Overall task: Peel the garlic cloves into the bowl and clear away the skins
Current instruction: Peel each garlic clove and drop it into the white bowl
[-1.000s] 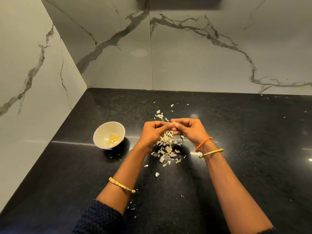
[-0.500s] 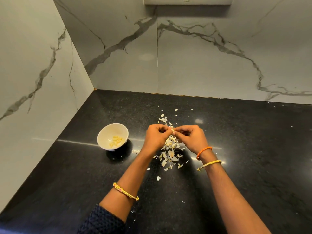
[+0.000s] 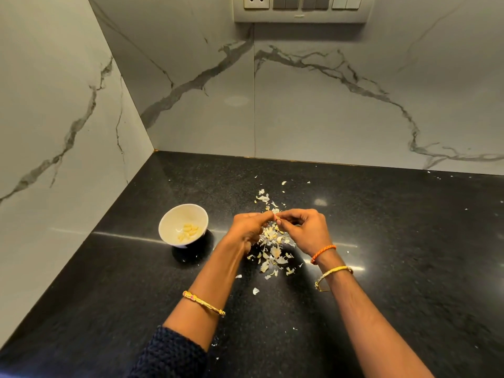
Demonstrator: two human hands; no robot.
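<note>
My left hand (image 3: 249, 226) and my right hand (image 3: 305, 230) meet fingertip to fingertip above the black counter, both pinching a small garlic clove (image 3: 276, 217) that is mostly hidden between the fingers. Under and around the hands lies a scatter of pale garlic skins (image 3: 274, 251). To the left of my left hand stands a small white bowl (image 3: 174, 218) holding several peeled cloves (image 3: 189, 231).
The black counter (image 3: 381, 241) meets marble walls at the left and back. A switch plate (image 3: 300, 8) sits high on the back wall. More skin flakes (image 3: 263, 197) lie beyond the hands, and stray bits (image 3: 255, 291) lie nearer to me.
The view has tilted upward, so the switch plate now shows. Both hands stay together on the clove, fingers shifting slightly; the bowl has not moved.
</note>
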